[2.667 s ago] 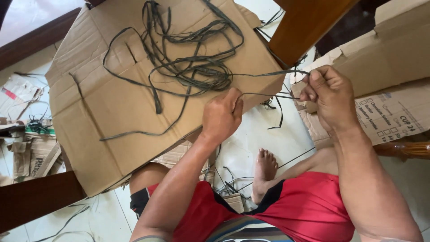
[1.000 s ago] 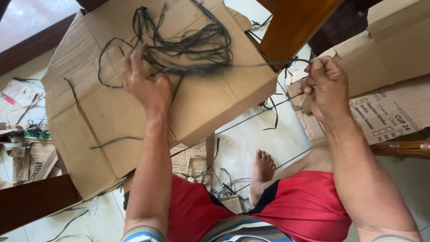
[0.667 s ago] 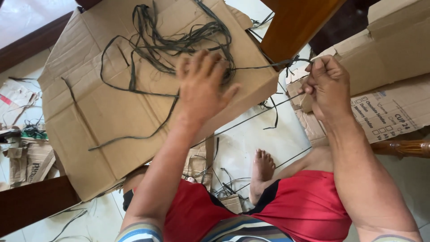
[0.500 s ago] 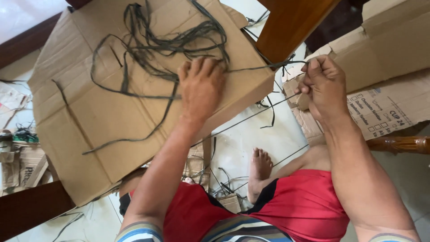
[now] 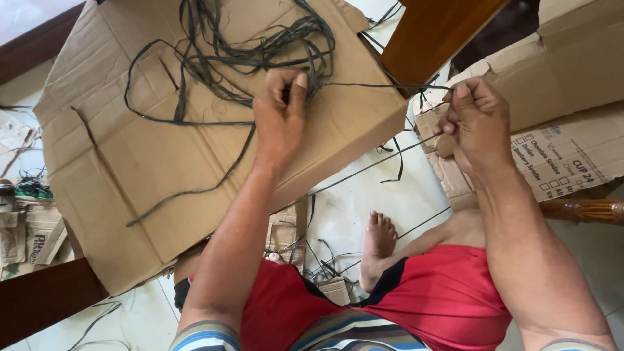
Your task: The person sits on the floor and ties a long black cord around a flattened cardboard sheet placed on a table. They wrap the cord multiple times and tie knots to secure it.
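A tangle of dark flat strands lies on a large cardboard box in front of me. My left hand rests on the box at the tangle's right edge, with thumb and fingers pinched on a strand. My right hand is held off the box's right corner, closed on a thin dark strand that runs down and left from it. Another strand stretches taut from the tangle across to my right hand.
A brown wooden piece leans at the top right. Flattened cardboard lies to the right, more scraps at the left. My bare foot rests on the white floor among loose strands. A dark wooden edge sits at lower left.
My left hand swept from beside the right hand up to the tangle, then back right along the box, and now pinches a strand. The right hand stayed in place, gripping.
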